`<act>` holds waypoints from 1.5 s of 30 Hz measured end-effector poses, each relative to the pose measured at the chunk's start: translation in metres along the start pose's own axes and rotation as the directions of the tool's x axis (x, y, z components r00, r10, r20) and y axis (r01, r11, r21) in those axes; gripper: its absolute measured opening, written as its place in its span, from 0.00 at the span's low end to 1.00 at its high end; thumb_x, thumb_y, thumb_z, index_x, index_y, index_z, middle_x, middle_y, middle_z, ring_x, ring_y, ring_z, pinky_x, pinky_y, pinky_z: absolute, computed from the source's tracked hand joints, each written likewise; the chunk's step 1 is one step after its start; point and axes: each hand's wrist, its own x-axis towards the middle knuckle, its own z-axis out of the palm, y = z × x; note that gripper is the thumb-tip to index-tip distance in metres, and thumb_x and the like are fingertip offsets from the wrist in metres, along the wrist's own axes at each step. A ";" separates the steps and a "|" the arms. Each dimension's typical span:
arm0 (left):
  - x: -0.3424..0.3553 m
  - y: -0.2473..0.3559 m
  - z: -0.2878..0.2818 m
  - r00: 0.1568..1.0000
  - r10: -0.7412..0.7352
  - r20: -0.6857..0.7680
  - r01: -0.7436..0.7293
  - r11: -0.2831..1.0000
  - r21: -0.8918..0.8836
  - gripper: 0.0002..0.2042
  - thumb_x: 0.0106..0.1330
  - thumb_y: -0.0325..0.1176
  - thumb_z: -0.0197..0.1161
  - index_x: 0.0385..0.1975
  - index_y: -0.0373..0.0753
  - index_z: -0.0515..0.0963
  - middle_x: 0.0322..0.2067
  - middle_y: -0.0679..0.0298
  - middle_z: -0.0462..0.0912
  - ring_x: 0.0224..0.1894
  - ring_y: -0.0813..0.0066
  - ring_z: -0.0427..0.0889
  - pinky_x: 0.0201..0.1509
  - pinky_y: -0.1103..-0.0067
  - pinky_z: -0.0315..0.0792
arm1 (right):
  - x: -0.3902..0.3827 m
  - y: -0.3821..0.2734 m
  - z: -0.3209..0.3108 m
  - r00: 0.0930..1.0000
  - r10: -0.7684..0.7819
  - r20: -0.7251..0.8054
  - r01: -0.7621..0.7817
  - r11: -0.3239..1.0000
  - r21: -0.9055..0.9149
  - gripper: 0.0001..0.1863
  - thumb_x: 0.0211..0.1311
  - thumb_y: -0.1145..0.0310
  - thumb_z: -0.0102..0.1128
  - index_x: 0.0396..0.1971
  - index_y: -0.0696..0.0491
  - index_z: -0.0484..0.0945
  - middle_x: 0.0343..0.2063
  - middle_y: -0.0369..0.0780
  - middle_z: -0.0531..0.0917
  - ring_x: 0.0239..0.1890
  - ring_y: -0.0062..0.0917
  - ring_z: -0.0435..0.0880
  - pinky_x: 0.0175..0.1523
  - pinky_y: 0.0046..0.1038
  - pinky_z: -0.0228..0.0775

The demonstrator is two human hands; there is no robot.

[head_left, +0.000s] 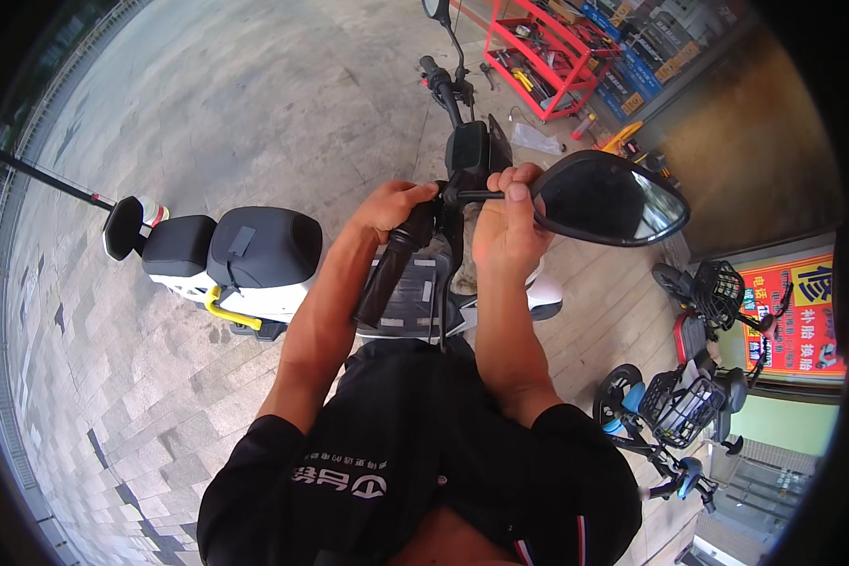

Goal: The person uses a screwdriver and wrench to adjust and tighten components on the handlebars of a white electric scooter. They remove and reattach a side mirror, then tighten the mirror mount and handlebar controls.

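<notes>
A white electric scooter (288, 299) stands across in front of me, its black seat (278, 241) to the left and its handlebar in the middle. My right hand (511, 226) is closed round the stem of the rear-view mirror (590, 198), beside the mirror's head. The stem runs left to a clamp on the handlebar. Next to that clamp, my left hand (394, 209) is closed on the handlebar, its thumb near the stem's base and most of its fingers hidden. Just below it hangs the black handlebar grip (385, 283). The dark display (467, 147) lies just beyond both hands.
A red tool cart (566, 104) stands at the far right beside stacked boxes (651, 57). Two bikes with black baskets (681, 415) are parked at the right, near a red sign (807, 316). A yellow bar (231, 313) juts from the scooter's side. Paved ground (160, 377) spreads leftward.
</notes>
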 end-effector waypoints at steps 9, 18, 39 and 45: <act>0.008 -0.013 -0.007 0.990 0.122 0.068 -0.127 0.989 0.077 0.19 0.66 0.40 0.61 0.42 0.25 0.79 0.32 0.57 0.83 0.28 0.71 0.82 0.29 0.74 0.77 | 0.021 -0.058 -0.004 0.553 0.464 0.692 0.070 0.802 -0.594 0.27 0.51 0.75 0.69 0.53 0.58 0.72 0.45 0.43 0.83 0.45 0.28 0.83 0.54 0.25 0.71; -0.009 -0.004 0.002 0.932 0.357 -0.069 -0.295 0.853 0.431 0.16 0.65 0.37 0.62 0.46 0.31 0.78 0.38 0.59 0.83 0.37 0.71 0.82 0.40 0.76 0.77 | 0.087 0.038 0.078 -0.518 0.705 0.484 -0.238 0.425 -0.873 0.11 0.46 0.74 0.73 0.28 0.62 0.80 0.23 0.40 0.83 0.23 0.21 0.81 0.28 0.25 0.72; -0.001 -0.004 0.001 0.999 0.029 -0.016 -0.029 0.999 0.037 0.19 0.68 0.41 0.60 0.40 0.24 0.78 0.26 0.59 0.81 0.19 0.73 0.79 0.21 0.77 0.74 | 0.077 0.049 0.012 0.652 0.732 -0.198 -0.752 0.657 -0.046 0.09 0.53 0.70 0.70 0.26 0.51 0.75 0.19 0.31 0.73 0.15 0.12 0.65 0.22 0.20 0.58; 0.000 -0.008 -0.001 0.999 0.025 -0.037 -0.025 1.000 -0.004 0.20 0.65 0.41 0.64 0.38 0.23 0.79 0.25 0.59 0.81 0.20 0.74 0.79 0.21 0.76 0.73 | 0.063 0.039 0.003 0.808 0.512 -0.292 -0.508 0.856 0.097 0.08 0.55 0.74 0.64 0.23 0.53 0.72 0.19 0.31 0.70 0.14 0.14 0.63 0.21 0.20 0.54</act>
